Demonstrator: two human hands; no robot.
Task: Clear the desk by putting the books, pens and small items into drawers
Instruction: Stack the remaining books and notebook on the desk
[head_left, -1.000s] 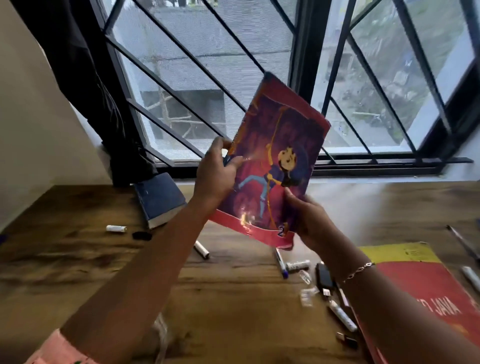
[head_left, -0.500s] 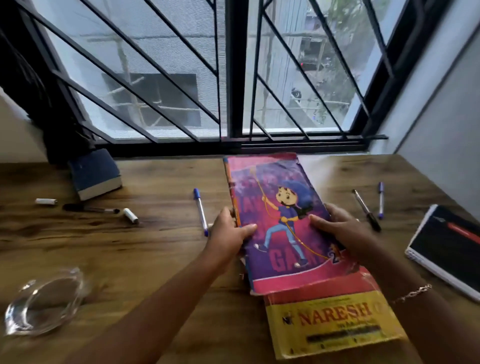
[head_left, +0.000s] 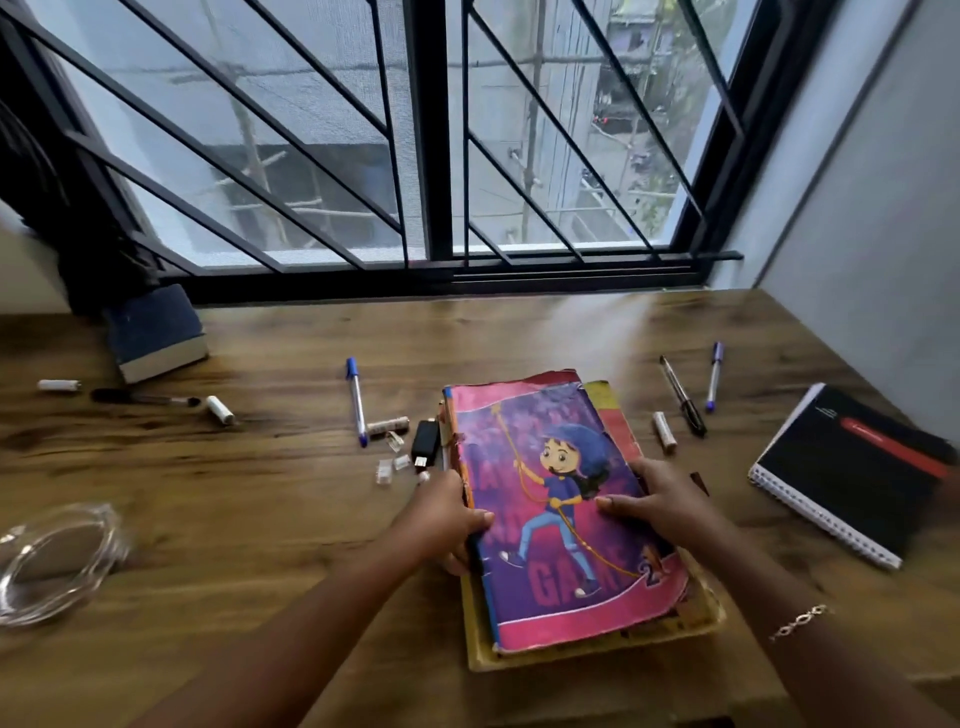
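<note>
two books lie stacked at the near centre of the bench. the cartoon book is on top, cover up. its long axis runs near to far, with the far end leaning slightly left. the spine is on the left, and the cover figure's head points toward the window. the yellow book lies beneath on nearly the same axis and shows at the near edge and the far right corner.

just left of the spine are a black usb stick, some clear plastic plugs and a blue pen lying near to far. further left are a black marker, a blue hardback at the far edge and a glass dish at the near left. right of the stack are a white cylinder, a black pen and a spiral notebook, the notebook well apart.

the left hand grips the spine edge, thumb on the cover and fingers curled round the edge. the right hand holds the right edge, thumb flat on the cover and fingers wrapped over the side.
</note>
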